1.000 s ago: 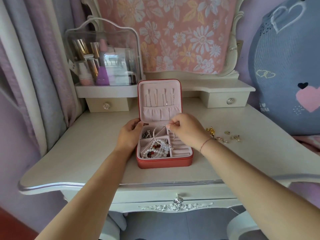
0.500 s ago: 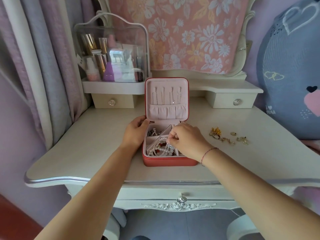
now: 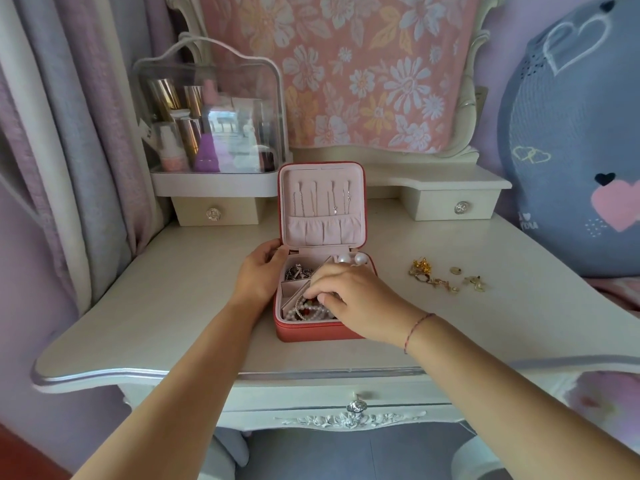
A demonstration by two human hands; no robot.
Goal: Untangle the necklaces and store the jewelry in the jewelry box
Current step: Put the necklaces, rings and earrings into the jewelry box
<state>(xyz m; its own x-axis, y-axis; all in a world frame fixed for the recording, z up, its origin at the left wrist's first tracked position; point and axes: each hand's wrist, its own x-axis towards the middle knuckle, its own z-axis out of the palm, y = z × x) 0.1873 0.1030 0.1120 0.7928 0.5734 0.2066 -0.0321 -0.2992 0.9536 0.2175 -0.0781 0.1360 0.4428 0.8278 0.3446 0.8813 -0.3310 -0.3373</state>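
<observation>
- Jewelry box [image 3: 311,332], red outside, is sitting in the middle of the dressing table [image 3: 173,306], its lid [image 3: 322,233] standing upright at the far side with the pink lining facing me.
- Thin chains [image 3: 322,202] are hanging in a row inside the lid, above a gathered pocket.
- My left hand [image 3: 258,275] is gripping the box at its left wall near the hinge, fingers curling round the far-left corner.
- My right hand [image 3: 353,299] is reaching into the near compartment, thumb and fingertips pinching the pearl bead strands [image 3: 313,310] lying heaped there, a few red beads among them.
- Silver pieces [image 3: 298,271] are lying tangled in the far-left compartment.
- Two large pearls [image 3: 344,258] are showing at the far right of the box, just beyond my knuckles.
- Gold jewelry [image 3: 420,270] is lying scattered on the tabletop to the right, apart from the box.
- A clear cosmetics case [image 3: 214,116] is standing far left on a small drawer shelf.
</observation>
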